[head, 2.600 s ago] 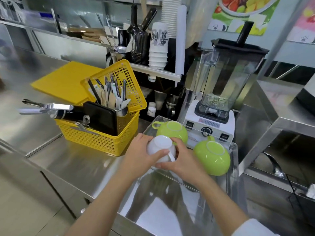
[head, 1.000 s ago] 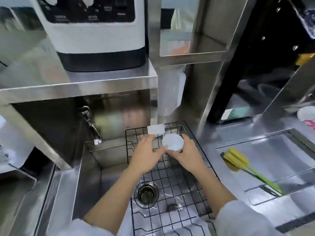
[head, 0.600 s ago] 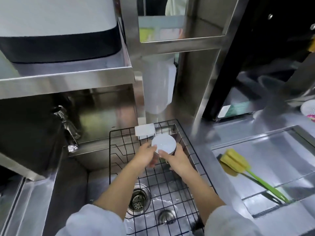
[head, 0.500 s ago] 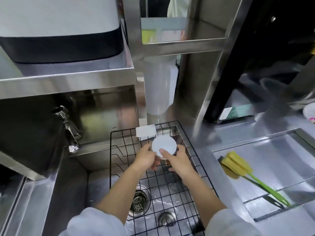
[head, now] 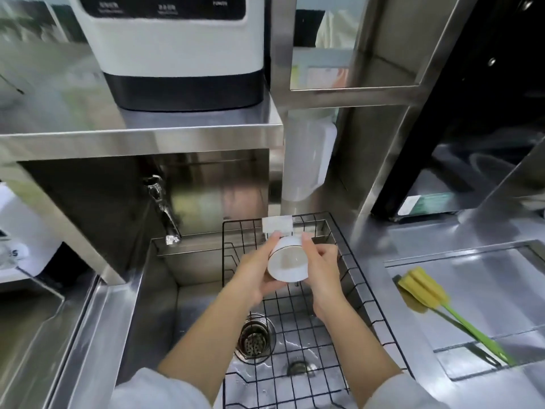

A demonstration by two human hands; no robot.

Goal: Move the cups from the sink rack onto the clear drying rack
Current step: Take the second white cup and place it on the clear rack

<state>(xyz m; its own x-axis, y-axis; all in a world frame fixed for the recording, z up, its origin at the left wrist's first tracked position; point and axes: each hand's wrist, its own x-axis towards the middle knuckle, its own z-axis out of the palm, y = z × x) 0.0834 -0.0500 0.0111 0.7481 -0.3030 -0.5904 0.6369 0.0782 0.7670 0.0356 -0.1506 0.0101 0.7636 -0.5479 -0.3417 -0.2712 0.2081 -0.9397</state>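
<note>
A white cup is held between both hands above the black wire sink rack, lifted clear of the wires and tilted so one round end faces me. My left hand grips its left side, with fingers reaching over the far edge. My right hand clasps its right side. The rack sits in the steel sink; I see no other cup on it. The clear drying rack is out of view.
A tap sticks out at the sink's back left. A drain lies under the rack. A yellow sponge brush with a green handle rests on the right basin. A white and black appliance stands on the shelf overhead.
Both hands have raised the white cup off the sink rack and tipped it toward me. Earlier still they set another white cup among green cups on the clear rack.
</note>
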